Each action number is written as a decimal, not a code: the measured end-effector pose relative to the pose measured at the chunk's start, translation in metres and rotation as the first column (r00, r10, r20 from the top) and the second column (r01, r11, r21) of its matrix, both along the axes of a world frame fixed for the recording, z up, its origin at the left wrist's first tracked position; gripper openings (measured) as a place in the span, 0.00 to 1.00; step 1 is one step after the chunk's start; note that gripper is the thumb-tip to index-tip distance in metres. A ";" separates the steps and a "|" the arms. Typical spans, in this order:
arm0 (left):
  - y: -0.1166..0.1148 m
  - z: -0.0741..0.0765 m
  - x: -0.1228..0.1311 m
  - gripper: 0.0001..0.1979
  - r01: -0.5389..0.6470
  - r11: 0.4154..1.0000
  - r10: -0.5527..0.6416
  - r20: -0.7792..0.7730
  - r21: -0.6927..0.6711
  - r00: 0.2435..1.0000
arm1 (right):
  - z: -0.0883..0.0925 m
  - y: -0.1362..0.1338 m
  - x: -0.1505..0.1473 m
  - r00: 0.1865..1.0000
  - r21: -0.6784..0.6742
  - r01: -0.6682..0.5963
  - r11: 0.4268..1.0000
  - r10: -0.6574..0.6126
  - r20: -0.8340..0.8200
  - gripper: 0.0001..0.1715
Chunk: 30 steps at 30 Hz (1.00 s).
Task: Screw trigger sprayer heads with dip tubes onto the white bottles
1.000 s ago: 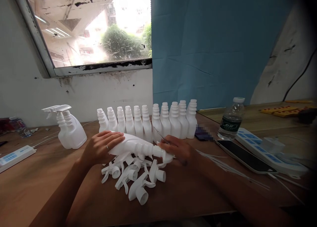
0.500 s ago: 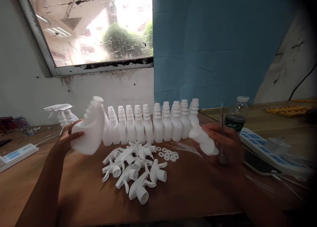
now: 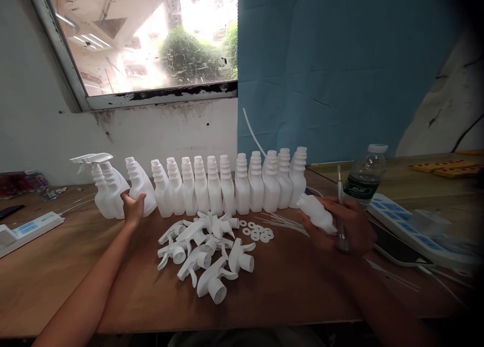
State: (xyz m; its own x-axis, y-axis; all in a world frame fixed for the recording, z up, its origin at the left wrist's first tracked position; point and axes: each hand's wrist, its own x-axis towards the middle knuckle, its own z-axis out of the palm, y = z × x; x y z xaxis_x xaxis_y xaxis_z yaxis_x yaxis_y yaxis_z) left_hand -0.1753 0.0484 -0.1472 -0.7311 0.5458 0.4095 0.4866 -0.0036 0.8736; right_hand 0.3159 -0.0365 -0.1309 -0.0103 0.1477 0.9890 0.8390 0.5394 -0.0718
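My left hand is closed round the lower body of a white spray bottle, which stands upright near the row's left end, its neck uncapped. In my right hand are a white plastic piece that looks like a spray head and a slim upright tool with a thin shaft; its kind is unclear. A thin white tube rises against the blue wall; its lower end is lost among the white bottles. Several open bottles stand in a row. Before them lie loose trigger spray heads.
White washers and thin tubes lie right of the heap. A bottle with a spray head stands far left. On the right are a drink bottle, a phone and a power strip; another power strip lies left.
The bottle in my left hand was raised and tilted; now it stands upright on the table beside the row. The thin tube has come into sight. My right hand stays in nearly the same place.
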 end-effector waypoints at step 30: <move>-0.004 -0.003 0.030 0.12 0.115 0.887 -0.148 0.038 0.447 0.988 | 0.006 -0.001 -0.006 0.996 0.233 -0.033 0.972 0.014 0.084 0.24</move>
State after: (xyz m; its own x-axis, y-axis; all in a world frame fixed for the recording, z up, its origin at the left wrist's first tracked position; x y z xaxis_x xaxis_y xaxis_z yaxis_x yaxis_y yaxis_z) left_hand -0.1452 0.0443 -0.1506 -0.7004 0.4129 0.5822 0.3936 -0.4571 0.7976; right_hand 0.3098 -0.0370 -0.1248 -0.0928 -0.0890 0.9917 0.8236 0.5529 0.1266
